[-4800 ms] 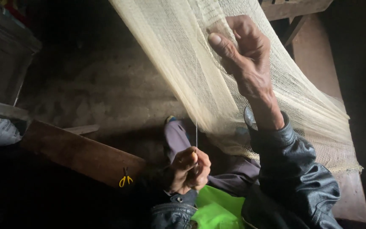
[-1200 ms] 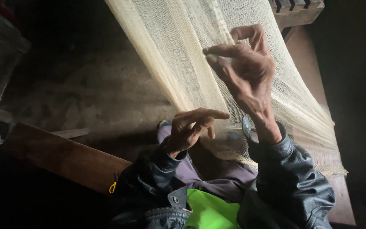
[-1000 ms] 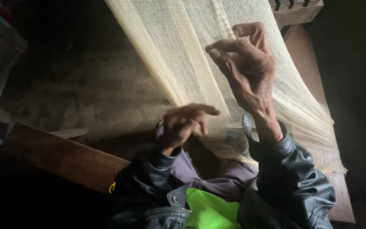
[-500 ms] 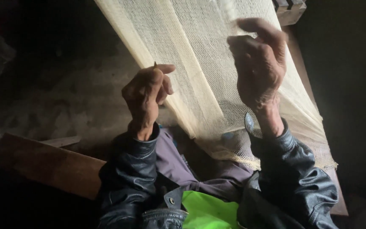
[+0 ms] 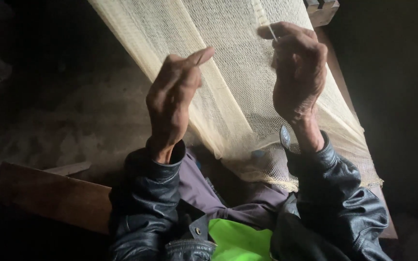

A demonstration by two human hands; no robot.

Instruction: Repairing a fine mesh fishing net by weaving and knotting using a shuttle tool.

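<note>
Cream net [image 5: 228, 96] hanging across upper centre of frame, left hand [image 5: 170, 101] raised at centre, fingertips pinched together, contents indiscernible, right hand [image 5: 298, 72] upper right, pinching pale thread [image 5: 271, 30] against net, wooden plank [image 5: 49, 198] lower left.

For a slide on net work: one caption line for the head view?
Both hands raised before a cream net: left hand pinched, right hand gripping a thin pale sliver.

A dusty grey earthen floor [image 5: 88, 121] is lying dim beneath everything. A brown wooden plank [image 5: 49, 198] is resting across its lower left part, and a thinner pale wooden strip [image 5: 66, 168] is lying just beside the plank's upper edge.
</note>
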